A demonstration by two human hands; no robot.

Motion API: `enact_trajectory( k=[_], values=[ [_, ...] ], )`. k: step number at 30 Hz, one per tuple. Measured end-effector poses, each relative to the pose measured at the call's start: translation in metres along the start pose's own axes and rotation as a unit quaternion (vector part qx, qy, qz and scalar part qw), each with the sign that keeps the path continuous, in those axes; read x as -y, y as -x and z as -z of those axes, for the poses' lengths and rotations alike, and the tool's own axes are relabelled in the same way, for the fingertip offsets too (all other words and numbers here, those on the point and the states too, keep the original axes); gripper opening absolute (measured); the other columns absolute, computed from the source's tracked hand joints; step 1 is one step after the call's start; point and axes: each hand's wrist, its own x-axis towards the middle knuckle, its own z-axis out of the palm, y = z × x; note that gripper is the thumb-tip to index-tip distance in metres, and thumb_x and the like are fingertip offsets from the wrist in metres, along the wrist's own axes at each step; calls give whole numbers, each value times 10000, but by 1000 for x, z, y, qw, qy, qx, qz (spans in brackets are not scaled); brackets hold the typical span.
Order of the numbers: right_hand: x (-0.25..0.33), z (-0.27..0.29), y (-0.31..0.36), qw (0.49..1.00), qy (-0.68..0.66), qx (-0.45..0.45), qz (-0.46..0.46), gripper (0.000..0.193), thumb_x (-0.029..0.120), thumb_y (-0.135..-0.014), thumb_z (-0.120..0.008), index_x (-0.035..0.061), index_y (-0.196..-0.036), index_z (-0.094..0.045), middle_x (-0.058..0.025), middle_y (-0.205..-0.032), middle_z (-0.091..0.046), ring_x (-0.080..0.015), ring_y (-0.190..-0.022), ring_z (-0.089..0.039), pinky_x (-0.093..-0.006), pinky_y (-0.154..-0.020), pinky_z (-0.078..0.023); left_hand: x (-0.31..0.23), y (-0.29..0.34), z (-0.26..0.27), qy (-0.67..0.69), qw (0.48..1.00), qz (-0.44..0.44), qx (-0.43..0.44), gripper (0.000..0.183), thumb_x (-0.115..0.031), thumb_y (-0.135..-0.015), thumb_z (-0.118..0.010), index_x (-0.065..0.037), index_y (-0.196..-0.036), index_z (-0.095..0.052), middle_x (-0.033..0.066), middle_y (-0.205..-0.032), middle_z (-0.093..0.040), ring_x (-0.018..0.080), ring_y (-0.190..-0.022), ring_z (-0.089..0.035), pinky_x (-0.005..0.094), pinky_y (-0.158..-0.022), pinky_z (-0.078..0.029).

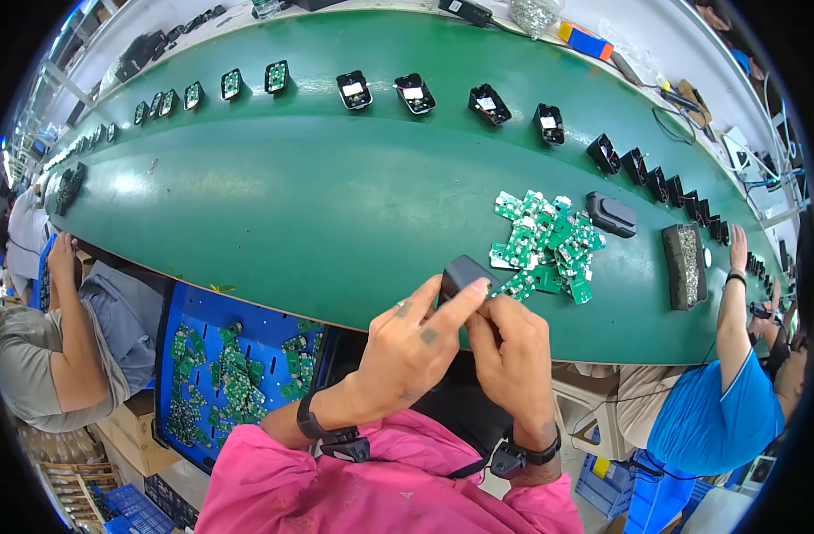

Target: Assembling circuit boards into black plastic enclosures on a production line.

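Observation:
My left hand (413,336) is closed around a black plastic housing (466,272) just over the table's near edge. Its index finger reaches across the housing toward the fingertips of my right hand (515,343). The right fingers are curled and pressed together beside the housing's lower end; whatever they grip is hidden. Just beyond my hands lies a loose pile of green circuit boards (549,240). A closed dark case (611,214) rests to the right of that pile.
Open black housings (354,90) line the green table (318,196) along a curving row, some with boards inside. A grey foam block (685,267) stands at right. Below the edge, a blue tray (274,356) holds more boards. Co-workers sit on both sides, one arm (734,303) reaching over the table.

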Motion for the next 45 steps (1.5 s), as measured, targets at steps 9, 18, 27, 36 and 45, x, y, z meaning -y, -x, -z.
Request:
enact_trajectory(
  k=[9,18,27,36,45],
  values=[
    [-4,-1,20,964,-168,-22,-206,129,100,-964,-636,-13,-904,-621,-22,-741,-615,-54,-629,-565,-214,-547,-429,10,4,5,503,795,331,76,525,-12,-953,-544,-74,-1458,-415,127,-1180,-605,137,-801,-665,263,-634,-576],
    [-9,-1,33,979,-191,-9,-75,127,73,-998,-594,-27,-931,-552,-61,-750,-583,-112,-600,-620,-241,-548,-472,18,5,13,693,557,434,143,461,-397,-1055,-477,-181,-1452,-387,70,-1158,-614,84,-846,-641,209,-570,-499],
    [24,-31,43,892,-418,-150,-88,109,8,-910,-652,-89,-943,-618,-92,-898,-626,-142,-795,-645,-257,-630,-535,2,19,-4,686,595,415,46,501,-360,-1053,-516,-177,-1486,-344,117,-1267,-595,157,-990,-649,322,-784,-563],
    [7,-7,31,907,-337,-143,-206,204,90,-982,-639,-9,-807,-603,-11,-716,-588,-51,-581,-530,-209,-498,-420,15,17,13,560,760,320,81,473,-246,-1047,-537,-97,-1466,-376,135,-1250,-611,166,-1002,-657,287,-759,-570],
    [27,16,19,957,-235,10,-168,138,65,-911,-694,-41,-829,-664,-49,-646,-599,-93,-559,-526,-260,-504,-388,3,5,9,388,898,147,148,629,25,-853,-626,-118,-1443,-460,125,-1248,-541,229,-964,-617,303,-753,-503]
  ],
)
